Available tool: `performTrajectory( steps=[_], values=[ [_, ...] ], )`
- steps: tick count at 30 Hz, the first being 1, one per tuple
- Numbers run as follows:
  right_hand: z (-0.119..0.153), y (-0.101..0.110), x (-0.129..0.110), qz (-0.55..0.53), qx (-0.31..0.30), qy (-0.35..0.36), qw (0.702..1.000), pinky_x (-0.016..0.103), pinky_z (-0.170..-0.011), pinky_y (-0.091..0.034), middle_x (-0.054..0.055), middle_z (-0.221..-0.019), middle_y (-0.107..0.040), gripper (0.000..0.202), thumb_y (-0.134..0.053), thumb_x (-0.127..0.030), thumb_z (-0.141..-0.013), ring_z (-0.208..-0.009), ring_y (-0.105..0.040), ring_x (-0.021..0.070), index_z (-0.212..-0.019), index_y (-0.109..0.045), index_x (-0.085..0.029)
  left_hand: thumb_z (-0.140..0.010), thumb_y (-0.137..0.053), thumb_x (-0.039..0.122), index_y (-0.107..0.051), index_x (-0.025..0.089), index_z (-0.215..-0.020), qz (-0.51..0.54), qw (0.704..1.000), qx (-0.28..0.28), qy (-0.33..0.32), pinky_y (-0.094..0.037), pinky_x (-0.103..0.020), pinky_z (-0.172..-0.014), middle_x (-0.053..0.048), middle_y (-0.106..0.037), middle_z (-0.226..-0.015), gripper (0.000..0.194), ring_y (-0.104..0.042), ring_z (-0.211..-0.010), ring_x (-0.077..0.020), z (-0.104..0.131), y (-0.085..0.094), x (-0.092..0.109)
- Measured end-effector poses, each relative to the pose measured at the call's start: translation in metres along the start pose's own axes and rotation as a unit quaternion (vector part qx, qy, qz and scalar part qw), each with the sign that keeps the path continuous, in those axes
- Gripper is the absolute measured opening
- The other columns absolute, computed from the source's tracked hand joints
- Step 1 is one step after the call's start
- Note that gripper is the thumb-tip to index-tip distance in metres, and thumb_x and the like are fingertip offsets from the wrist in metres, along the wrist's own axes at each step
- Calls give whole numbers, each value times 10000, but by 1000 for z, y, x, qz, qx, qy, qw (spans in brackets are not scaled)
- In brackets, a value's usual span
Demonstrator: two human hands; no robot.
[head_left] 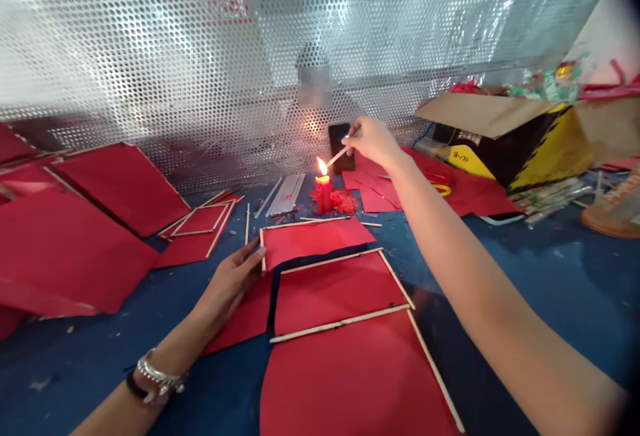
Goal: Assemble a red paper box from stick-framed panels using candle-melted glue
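A thin whitish glue stick (339,155) is pinched in my right hand (369,139), its lower tip at the flame of a lit red candle (324,195). Melted red wax (345,201) is pooled around the candle's base. With thumb and fingers, my left hand (235,276) grips the left edge of a small red paper panel (315,241) edged with thin wooden sticks. Nearer to me are a second stick-edged red panel (340,289) and a larger one (355,376). Another red sheet (245,316) lies partly under my left hand.
Several translucent sticks (287,195) lie left of the candle. Red stick-framed panels (125,186) lean at the left. A dark phone-like slab (342,149) stands behind the candle. At right are yellow-handled scissors (441,189), a black-and-yellow box (500,149) and a plastic cup (613,213). Perforated metal (150,56) closes the back.
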State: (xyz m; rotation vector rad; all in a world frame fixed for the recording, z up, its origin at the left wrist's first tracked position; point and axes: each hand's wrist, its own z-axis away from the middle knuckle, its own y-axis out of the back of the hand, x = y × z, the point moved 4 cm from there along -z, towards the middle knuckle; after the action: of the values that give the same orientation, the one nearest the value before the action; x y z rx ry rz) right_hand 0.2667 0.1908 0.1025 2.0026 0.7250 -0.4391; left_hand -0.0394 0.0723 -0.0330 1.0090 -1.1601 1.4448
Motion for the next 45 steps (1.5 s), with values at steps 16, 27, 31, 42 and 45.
performTrajectory(
  steps=[16, 27, 31, 42, 45],
  values=[
    [0, -17, 10, -6, 38, -72, 997, 373, -758, -437, 170, -921, -614, 323, -500, -239, -809, -908, -596, 258, -1086, -467, -75, -746, -629, 107, -535, 141, -1186, -27, 1000, 8, 10, -526, -159, -541, -31, -704, -750, 451, -638, -565, -101, 3, -5, 4],
    [3, -18, 8, 15, 60, -93, 994, 414, -780, -440, 195, -914, -615, 384, -486, -213, -807, -912, -602, 290, -1136, -413, -29, -741, -645, 152, -455, 168, -1243, -37, 999, -23, -5, -555, -219, -613, -41, -705, -803, 537, -669, -639, -143, 4, -6, 3],
    [2, -19, 10, 8, 61, -100, 993, 417, -787, -440, 215, -923, -609, 422, -483, -198, -801, -917, -603, 290, -1158, -390, 8, -763, -620, 149, -434, 166, -1246, -49, 998, -27, -3, -549, -212, -599, -47, -706, -819, 518, -668, -632, -138, 4, -7, 3],
    [0, -20, 14, -14, 60, -113, 992, 412, -764, -442, 222, -923, -626, 489, -427, -71, -708, -931, -602, 312, -1184, -360, 25, -718, -661, 152, -476, 179, -1178, -52, 998, -42, -17, -548, -206, -615, -35, -702, -821, 497, -677, -671, -147, 6, -11, 5],
    [0, -20, 13, -14, 56, -124, 991, 420, -758, -439, 251, -938, -620, 536, -429, -67, -684, -933, -599, 333, -1194, -332, 64, -701, -679, 162, -472, 183, -1184, -52, 998, -38, -17, -550, -212, -640, -33, -702, -833, 526, -680, -694, -150, 6, -10, 5]
  ],
)
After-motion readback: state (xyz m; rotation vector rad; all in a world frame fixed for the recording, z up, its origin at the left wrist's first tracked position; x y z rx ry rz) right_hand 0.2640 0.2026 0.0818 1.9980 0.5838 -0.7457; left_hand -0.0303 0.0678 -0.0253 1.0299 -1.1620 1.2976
